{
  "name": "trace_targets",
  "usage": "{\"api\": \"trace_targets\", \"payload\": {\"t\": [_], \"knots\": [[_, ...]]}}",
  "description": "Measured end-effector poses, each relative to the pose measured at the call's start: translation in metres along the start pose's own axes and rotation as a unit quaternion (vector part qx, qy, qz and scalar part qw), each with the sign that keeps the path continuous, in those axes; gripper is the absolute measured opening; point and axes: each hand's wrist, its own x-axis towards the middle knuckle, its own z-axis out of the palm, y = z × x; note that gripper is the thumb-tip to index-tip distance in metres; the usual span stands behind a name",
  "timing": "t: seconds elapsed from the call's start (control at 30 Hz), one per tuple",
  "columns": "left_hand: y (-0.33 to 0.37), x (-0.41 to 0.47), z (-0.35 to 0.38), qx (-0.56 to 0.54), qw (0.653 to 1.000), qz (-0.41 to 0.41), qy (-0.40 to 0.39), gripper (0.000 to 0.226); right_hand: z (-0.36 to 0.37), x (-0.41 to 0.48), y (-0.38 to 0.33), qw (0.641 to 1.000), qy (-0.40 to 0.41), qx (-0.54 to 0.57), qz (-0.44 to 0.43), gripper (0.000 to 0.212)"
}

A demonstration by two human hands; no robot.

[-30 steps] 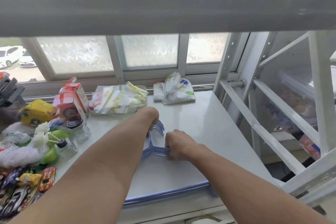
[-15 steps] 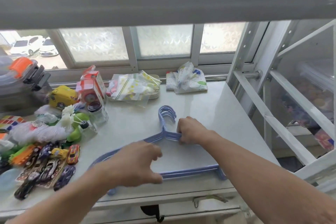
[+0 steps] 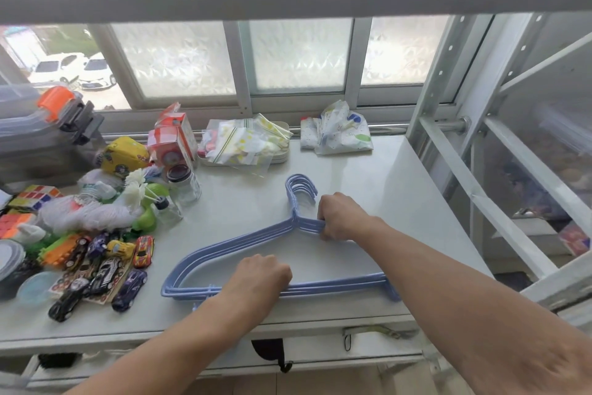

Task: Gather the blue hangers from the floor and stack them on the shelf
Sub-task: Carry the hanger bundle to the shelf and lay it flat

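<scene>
Fingers of the right hand curl tight round the upper right arms of the blue hangers, just below the hooks, while the left hand closes loosely over the bottom bars nearer the body. That stack lies flat on the white shelf, toy cars well off to the left. These look light, stiff and slick, so the necks and bars seem the surest holds.

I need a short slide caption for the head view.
Both hands square blue hangers on the white shelf.
</scene>
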Motion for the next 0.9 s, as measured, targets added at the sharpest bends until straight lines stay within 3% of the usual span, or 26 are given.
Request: {"api": "trace_targets", "payload": {"t": [0.33,0.9], "knots": [[0.001,0.003,0.001,0.037,0.998,0.051,0.002,0.026,0.002,0.003,0.0,1.0,0.006,-0.009,-0.006,0.015],[-0.008,0.015,-0.014,0.032,0.998,0.054,-0.016,0.011,0.001,0.014,0.006,1.0,-0.001,-0.011,-0.006,0.01]]}}
